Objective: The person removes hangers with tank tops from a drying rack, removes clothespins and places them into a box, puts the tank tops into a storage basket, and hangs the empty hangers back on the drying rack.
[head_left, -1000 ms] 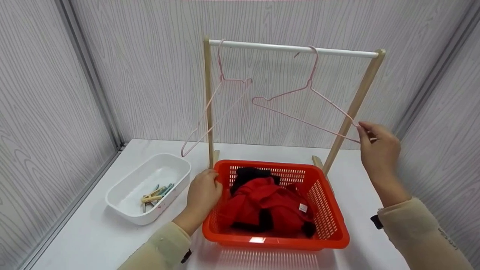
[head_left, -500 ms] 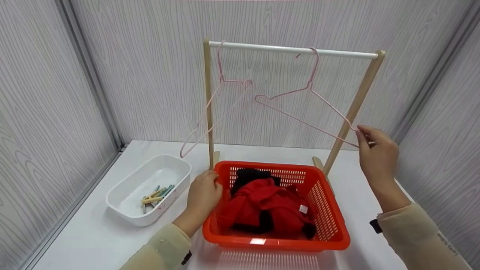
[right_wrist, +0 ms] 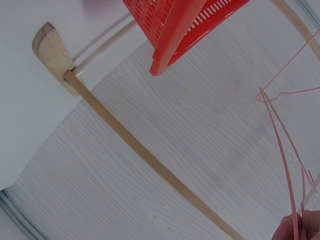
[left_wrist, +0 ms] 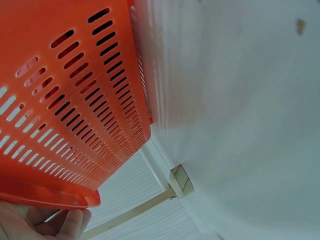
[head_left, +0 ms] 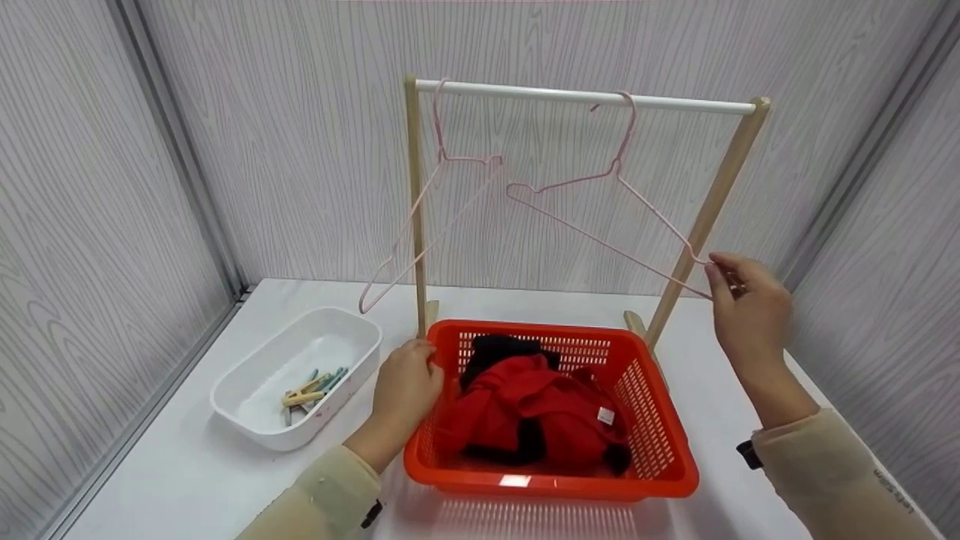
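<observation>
In the head view my right hand [head_left: 752,319] pinches the right corner of a pink wire hanger [head_left: 574,180]. The hanger's hook is over the white rail [head_left: 525,92], and its right end tilts down. Beside the left post, a second pink hanger [head_left: 431,225] hangs angled from the same rail. My left hand [head_left: 405,386] holds the left rim of a red-orange plastic basket [head_left: 551,487]; in the left wrist view its fingers [left_wrist: 72,224] curl under the rim. Red and black clothing [head_left: 525,405] with a white label lies crumpled in the basket.
A white tub [head_left: 225,405] stands left of the basket, with several yellow and blue-green clothespins [head_left: 307,394] in it. The rack's wooden posts [head_left: 705,217] and feet stand behind the basket. Patterned panels [head_left: 315,150] enclose the white table [head_left: 165,480] at the back and sides.
My right hand has shifted slightly left and down with the hanger's corner, and the hanger's left end has risen a little. My left hand stays on the basket rim.
</observation>
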Available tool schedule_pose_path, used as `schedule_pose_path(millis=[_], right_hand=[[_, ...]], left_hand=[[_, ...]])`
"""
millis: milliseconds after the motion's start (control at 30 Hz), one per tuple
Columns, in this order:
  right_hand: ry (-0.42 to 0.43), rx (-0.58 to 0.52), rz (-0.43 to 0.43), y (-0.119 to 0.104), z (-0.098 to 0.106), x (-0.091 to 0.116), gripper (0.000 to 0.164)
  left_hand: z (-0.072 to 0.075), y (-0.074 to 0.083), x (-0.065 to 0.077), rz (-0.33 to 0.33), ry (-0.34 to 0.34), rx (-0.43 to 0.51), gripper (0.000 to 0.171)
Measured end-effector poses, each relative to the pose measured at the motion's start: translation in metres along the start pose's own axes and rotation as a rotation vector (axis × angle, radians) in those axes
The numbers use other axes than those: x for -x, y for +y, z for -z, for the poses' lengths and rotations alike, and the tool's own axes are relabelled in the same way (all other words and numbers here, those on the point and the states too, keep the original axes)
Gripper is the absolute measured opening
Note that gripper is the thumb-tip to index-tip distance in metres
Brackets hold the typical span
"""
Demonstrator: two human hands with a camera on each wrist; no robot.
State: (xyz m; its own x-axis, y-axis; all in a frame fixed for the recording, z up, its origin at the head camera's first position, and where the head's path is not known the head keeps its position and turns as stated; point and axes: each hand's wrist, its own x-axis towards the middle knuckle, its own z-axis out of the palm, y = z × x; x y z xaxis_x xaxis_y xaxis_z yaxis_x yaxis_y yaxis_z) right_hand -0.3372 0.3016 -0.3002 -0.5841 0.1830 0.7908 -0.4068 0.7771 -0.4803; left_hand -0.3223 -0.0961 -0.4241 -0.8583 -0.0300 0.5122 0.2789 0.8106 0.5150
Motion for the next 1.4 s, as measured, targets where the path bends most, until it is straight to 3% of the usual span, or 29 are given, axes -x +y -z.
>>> schedule_pose_path(millis=[200, 533, 1100, 1400], right_hand=[[-0.004, 0.000, -0.015, 0.000, -0.001, 0.004, 0.023], [0.022, -0.054, 0.024, 0.001, 0.000, 0.006, 0.021], [-0.013, -0.075, 0.051, -0.008, -0.004, 0.014, 0.019], [-0.006, -0.101, 0.101, -0.010, -0.002, 0.019, 0.017]], left_hand=[[-0.001, -0.001, 0.000, 0.002, -0.017, 0.008, 0.022], [-0.003, -0.001, 0.002, -0.038, 0.029, -0.013, 0.023], [0.001, -0.001, -0.001, -0.007, 0.001, -0.005, 0.022], [0.000, 0.000, 0.001, -0.058, 0.033, -0.025, 0.017]])
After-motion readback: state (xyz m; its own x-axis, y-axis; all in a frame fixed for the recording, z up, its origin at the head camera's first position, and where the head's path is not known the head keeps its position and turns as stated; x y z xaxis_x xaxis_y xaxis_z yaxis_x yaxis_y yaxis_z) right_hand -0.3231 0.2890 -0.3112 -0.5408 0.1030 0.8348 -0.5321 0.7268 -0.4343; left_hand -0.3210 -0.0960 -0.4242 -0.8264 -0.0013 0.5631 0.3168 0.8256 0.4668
